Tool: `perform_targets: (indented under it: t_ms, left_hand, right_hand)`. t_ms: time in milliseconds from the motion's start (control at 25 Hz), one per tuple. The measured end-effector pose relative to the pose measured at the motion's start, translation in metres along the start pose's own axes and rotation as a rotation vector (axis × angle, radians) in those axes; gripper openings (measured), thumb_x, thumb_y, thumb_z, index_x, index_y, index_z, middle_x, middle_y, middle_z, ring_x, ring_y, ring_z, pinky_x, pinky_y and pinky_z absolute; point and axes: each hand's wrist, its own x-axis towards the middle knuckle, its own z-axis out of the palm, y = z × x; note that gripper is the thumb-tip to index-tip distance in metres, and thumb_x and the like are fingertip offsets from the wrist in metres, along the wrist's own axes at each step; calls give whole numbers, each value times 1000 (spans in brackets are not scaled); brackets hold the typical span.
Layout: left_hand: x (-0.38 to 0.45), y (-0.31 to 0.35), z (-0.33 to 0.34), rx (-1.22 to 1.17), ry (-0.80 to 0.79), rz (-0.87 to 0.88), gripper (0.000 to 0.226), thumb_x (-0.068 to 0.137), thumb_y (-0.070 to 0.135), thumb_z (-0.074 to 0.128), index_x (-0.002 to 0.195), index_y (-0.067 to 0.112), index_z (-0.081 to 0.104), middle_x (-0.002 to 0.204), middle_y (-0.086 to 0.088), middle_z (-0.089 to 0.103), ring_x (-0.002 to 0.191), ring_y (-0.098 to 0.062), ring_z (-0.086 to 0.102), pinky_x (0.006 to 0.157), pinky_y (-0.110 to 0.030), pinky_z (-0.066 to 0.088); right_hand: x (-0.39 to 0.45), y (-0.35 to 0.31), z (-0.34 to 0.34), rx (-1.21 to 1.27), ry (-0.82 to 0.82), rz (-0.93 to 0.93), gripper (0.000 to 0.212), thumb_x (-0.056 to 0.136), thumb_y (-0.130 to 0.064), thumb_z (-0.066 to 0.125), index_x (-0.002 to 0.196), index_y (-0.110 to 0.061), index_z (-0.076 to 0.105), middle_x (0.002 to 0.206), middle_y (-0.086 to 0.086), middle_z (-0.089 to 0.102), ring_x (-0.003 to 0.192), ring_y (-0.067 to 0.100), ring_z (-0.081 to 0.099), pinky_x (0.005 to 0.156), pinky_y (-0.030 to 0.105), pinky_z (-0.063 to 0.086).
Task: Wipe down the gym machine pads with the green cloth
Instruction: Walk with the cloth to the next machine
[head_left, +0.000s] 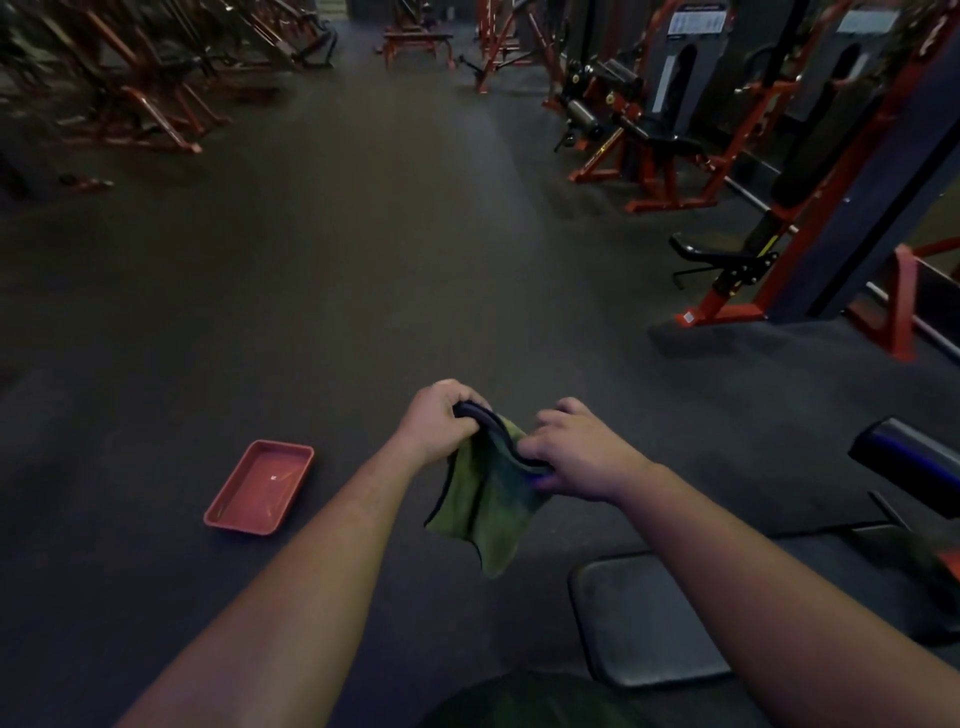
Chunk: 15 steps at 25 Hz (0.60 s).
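From the head camera, both arms reach out over the dark rubber floor (363, 260), and the green microfibre cloth with its dark stitched hem (488, 499) hangs in the air between them, well clear of any pad. The left hand (441, 418) has its fingers curled round the upper hem, and the right hand (576, 454) pinches the same hem a little lower and nearer, so the cloth droops in loose folds below both. The flat black padded seat (644, 618) sits just under the right forearm at the lower right, and a dark rounded roller pad (904, 457) lies beyond it by the right edge of view. The risk I see is the cloth staying bunched: wiped like that, only a ridge would touch the seat and the far corners would be missed. A loose grip on the hem could also let it drop to the floor and pick up grit. A shallow red plastic tray (260, 488) lies on the floor to the left, near enough to kick. The light is dim, the right fingertips are hidden behind the cloth, and the seat's near edge is cut off behind the arm.
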Motion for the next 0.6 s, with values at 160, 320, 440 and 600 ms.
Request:
perform_targets:
  t_ms: [160,320,440,600]
  left_hand:
    - [-2,-3,-7,64,-67,-19,35,74,-2,68,94,24,79,94,5,68,94,-14,64,82,-22,48]
    - [0,7,-5,43,-42,-20,40,73,-6,63,92,25,79,95,7,70,92,-11,64,79,-20,48]
    - [0,8,0,66,-34,-20,37,73,-3,67,90,27,79,94,7,71,89,-11,65,75,-19,47]
    - [-1,3,2,20,34,-67,29,77,2,75,94,25,79,89,5,72,82,-8,64,67,-11,44]
  right_hand:
    - [-17,19,-9,-139,-210,188,25,90,-47,58,106,-28,60,97,-4,70,108,23,55,88,40,31]
    - [-20,13,-13,-128,-324,143,29,94,-45,51,116,-28,59,105,-1,70,111,23,54,86,39,29]
    - [-23,19,-15,-191,-434,317,37,95,-55,48,120,-31,61,118,-2,66,119,24,51,92,41,31]
    - [-29,26,-29,-127,-173,553,38,97,-58,49,120,-30,60,118,0,58,116,24,57,85,37,46]
